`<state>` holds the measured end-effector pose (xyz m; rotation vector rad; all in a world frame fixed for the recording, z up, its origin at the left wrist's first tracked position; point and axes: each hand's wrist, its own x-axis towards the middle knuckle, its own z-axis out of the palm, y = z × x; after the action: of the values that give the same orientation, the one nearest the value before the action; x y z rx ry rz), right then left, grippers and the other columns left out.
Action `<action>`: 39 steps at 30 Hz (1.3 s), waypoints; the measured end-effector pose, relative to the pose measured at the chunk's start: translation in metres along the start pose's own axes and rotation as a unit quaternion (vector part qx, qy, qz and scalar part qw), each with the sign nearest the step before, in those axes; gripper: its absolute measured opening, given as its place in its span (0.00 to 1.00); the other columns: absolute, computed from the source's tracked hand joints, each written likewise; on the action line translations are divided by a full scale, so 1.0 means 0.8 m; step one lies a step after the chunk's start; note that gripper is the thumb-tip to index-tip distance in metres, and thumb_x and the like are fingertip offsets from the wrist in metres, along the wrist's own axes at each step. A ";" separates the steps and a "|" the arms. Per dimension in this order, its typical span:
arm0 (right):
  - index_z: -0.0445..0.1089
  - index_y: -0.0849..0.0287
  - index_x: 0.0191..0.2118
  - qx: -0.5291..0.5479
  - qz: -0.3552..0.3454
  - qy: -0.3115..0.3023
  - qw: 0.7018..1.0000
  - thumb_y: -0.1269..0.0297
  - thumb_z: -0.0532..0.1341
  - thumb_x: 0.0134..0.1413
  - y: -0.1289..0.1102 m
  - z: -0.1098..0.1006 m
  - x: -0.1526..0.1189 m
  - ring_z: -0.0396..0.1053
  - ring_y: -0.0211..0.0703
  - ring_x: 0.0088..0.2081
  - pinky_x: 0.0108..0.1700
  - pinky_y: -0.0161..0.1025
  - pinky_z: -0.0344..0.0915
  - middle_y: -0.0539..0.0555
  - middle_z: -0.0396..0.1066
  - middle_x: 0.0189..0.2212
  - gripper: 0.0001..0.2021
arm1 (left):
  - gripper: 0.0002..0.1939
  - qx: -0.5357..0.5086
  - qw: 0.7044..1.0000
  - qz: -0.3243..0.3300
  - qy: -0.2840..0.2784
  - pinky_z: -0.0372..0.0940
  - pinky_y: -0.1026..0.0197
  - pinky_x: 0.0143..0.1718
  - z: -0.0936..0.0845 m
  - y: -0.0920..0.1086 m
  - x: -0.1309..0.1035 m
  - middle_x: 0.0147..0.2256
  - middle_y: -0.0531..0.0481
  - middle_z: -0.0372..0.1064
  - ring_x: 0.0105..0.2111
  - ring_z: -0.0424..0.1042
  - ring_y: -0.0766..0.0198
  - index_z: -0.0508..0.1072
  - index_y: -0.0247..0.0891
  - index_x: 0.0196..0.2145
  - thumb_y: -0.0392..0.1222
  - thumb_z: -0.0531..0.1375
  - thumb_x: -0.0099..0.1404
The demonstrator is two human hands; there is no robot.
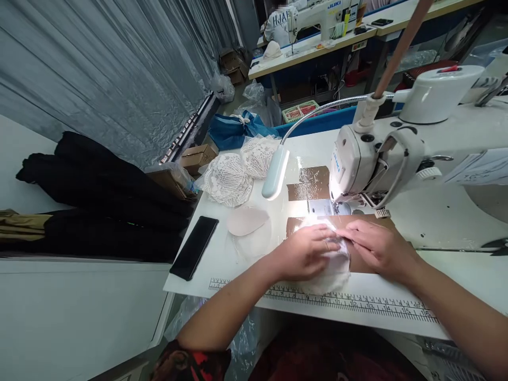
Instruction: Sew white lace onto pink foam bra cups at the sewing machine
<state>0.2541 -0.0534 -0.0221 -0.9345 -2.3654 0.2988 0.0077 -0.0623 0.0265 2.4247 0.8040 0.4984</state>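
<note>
A white fabric piece (335,272), rounded at its lower edge, lies on the table in front of the sewing machine's needle area (336,207). My left hand (309,253) covers its left part, with the fingers bent over it and the thumb hidden. From the other side, my right hand (373,244) pinches the fabric's upper right edge between thumb and fingers. The fingertips of both hands almost meet there. Under the fabric and my right hand is a brown patch (359,259) on the tabletop.
A lamp head (277,172) on a bendable neck hangs left of the sewing machine (357,159). White lace cups (228,180), a pale oval pad (248,220) and a black phone (194,247) lie leftward. A printed ruler (325,300) lines the front edge. Another person (278,26) sits behind.
</note>
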 end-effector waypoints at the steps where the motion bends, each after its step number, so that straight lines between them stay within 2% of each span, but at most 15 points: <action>1: 0.75 0.58 0.48 0.006 -0.016 -0.012 1.000 0.74 0.50 0.62 0.000 0.000 0.000 0.70 0.43 0.37 0.36 0.39 0.66 0.56 0.75 0.36 0.18 | 0.16 -0.022 0.998 -0.016 0.053 0.63 0.51 0.59 -0.003 0.001 -0.002 0.56 0.40 0.70 0.58 0.67 0.54 0.74 0.37 0.51 0.38 0.55 0.68; 3: 0.76 0.58 0.46 -0.007 -0.044 -0.046 0.998 0.74 0.52 0.61 -0.003 0.000 0.002 0.69 0.43 0.35 0.36 0.39 0.65 0.56 0.74 0.35 0.16 | 0.18 -0.032 0.988 -0.090 0.124 0.66 0.53 0.56 -0.010 -0.002 0.003 0.55 0.39 0.70 0.55 0.69 0.55 0.73 0.35 0.53 0.40 0.56 0.67; 4: 0.76 0.58 0.45 -0.022 -0.053 -0.061 0.997 0.74 0.53 0.60 -0.004 -0.001 0.003 0.68 0.44 0.35 0.36 0.40 0.64 0.56 0.73 0.34 0.16 | 0.19 -0.030 0.983 -0.131 0.123 0.68 0.53 0.52 -0.013 -0.005 0.008 0.53 0.39 0.70 0.52 0.70 0.54 0.72 0.36 0.54 0.41 0.58 0.66; 7: 0.76 0.59 0.45 -0.065 -0.059 -0.078 0.993 0.75 0.53 0.59 -0.008 -0.003 0.005 0.65 0.45 0.34 0.35 0.40 0.62 0.56 0.71 0.32 0.16 | 0.23 -0.053 0.972 -0.227 0.007 0.68 0.59 0.36 -0.019 -0.012 0.032 0.40 0.46 0.74 0.37 0.73 0.58 0.71 0.36 0.54 0.41 0.62 0.61; 9: 0.76 0.59 0.45 -0.079 -0.058 -0.077 0.992 0.75 0.53 0.59 -0.010 -0.004 0.005 0.64 0.44 0.33 0.34 0.40 0.61 0.56 0.70 0.31 0.16 | 0.15 -0.093 0.959 -0.259 -0.068 0.63 0.64 0.29 -0.021 -0.015 0.046 0.29 0.52 0.71 0.28 0.69 0.64 0.75 0.36 0.44 0.40 0.62 0.60; 11: 0.77 0.58 0.43 -0.079 -0.057 -0.077 0.992 0.76 0.53 0.59 -0.010 -0.007 0.005 0.64 0.44 0.33 0.34 0.39 0.60 0.55 0.70 0.31 0.16 | 0.06 -0.148 0.947 -0.265 -0.105 0.58 0.66 0.25 -0.022 -0.018 0.054 0.23 0.55 0.66 0.23 0.64 0.69 0.73 0.36 0.31 0.42 0.63 0.59; 13: 0.77 0.58 0.42 -0.067 -0.051 -0.080 0.993 0.76 0.53 0.58 -0.009 -0.009 0.004 0.65 0.44 0.33 0.34 0.39 0.60 0.55 0.70 0.31 0.16 | 0.13 -0.221 0.935 -0.250 -0.118 0.56 0.67 0.24 -0.023 -0.023 0.056 0.22 0.56 0.63 0.22 0.61 0.71 0.67 0.36 0.23 0.44 0.65 0.57; 19: 0.77 0.59 0.42 -0.046 -0.031 -0.078 0.995 0.74 0.53 0.61 -0.006 -0.009 0.002 0.66 0.44 0.34 0.34 0.40 0.60 0.55 0.70 0.31 0.14 | 0.23 -0.425 0.866 -0.251 -0.081 0.57 0.66 0.25 -0.026 -0.046 0.046 0.21 0.58 0.60 0.22 0.62 0.71 0.59 0.38 0.22 0.48 0.72 0.49; 21: 0.77 0.59 0.42 -0.048 -0.028 -0.078 0.995 0.73 0.53 0.62 -0.008 -0.010 0.003 0.66 0.44 0.34 0.33 0.40 0.60 0.55 0.71 0.32 0.14 | 0.20 -0.417 0.866 -0.270 -0.063 0.57 0.66 0.26 -0.034 -0.048 0.041 0.22 0.59 0.61 0.22 0.63 0.71 0.65 0.36 0.27 0.46 0.72 0.47; 23: 0.77 0.59 0.42 -0.049 -0.021 -0.082 0.995 0.71 0.54 0.63 -0.011 -0.011 0.005 0.66 0.44 0.33 0.32 0.40 0.59 0.55 0.70 0.32 0.14 | 0.18 -0.363 0.882 -0.287 -0.092 0.57 0.66 0.27 -0.045 -0.047 0.038 0.23 0.57 0.64 0.23 0.63 0.70 0.71 0.34 0.32 0.44 0.72 0.47; 27: 0.77 0.59 0.42 -0.047 -0.009 -0.094 0.994 0.71 0.54 0.63 -0.014 -0.014 0.007 0.65 0.44 0.32 0.31 0.40 0.58 0.55 0.69 0.30 0.13 | 0.12 -0.268 0.904 -0.289 -0.165 0.53 0.66 0.25 -0.061 -0.040 0.034 0.23 0.55 0.64 0.24 0.61 0.70 0.73 0.33 0.27 0.44 0.69 0.53; 30: 0.77 0.59 0.42 -0.044 -0.010 -0.086 0.995 0.70 0.54 0.62 -0.013 -0.014 0.006 0.66 0.45 0.33 0.32 0.40 0.58 0.55 0.70 0.31 0.13 | 0.15 -0.246 0.923 -0.272 -0.113 0.53 0.67 0.24 -0.061 -0.040 0.032 0.23 0.56 0.60 0.23 0.58 0.70 0.68 0.35 0.25 0.48 0.65 0.58; 33: 0.76 0.59 0.41 -0.047 -0.002 -0.091 0.995 0.72 0.54 0.61 -0.013 -0.013 0.005 0.66 0.44 0.33 0.32 0.39 0.58 0.55 0.70 0.30 0.13 | 0.13 -0.110 0.949 -0.295 0.015 0.56 0.66 0.24 -0.057 -0.039 0.028 0.22 0.57 0.60 0.22 0.60 0.69 0.63 0.38 0.25 0.45 0.62 0.61; 36: 0.76 0.58 0.40 -0.046 0.003 -0.089 0.995 0.74 0.54 0.60 -0.015 -0.012 0.004 0.66 0.44 0.34 0.34 0.39 0.59 0.55 0.71 0.31 0.13 | 0.04 0.044 0.938 -0.315 0.135 0.61 0.64 0.28 -0.050 -0.027 0.019 0.26 0.52 0.67 0.27 0.66 0.64 0.67 0.38 0.31 0.39 0.57 0.64; 39: 0.75 0.58 0.36 -0.048 0.005 -0.078 0.996 0.73 0.54 0.61 -0.015 -0.011 0.003 0.66 0.44 0.34 0.34 0.39 0.59 0.55 0.71 0.31 0.12 | 0.07 0.086 0.953 -0.245 0.154 0.68 0.59 0.37 -0.029 -0.009 0.011 0.37 0.46 0.74 0.37 0.73 0.60 0.72 0.38 0.40 0.40 0.55 0.68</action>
<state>0.2511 -0.0608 -0.0091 -1.0001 -2.5387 0.2729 -0.0005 -0.0432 0.0422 2.2025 1.5889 0.6321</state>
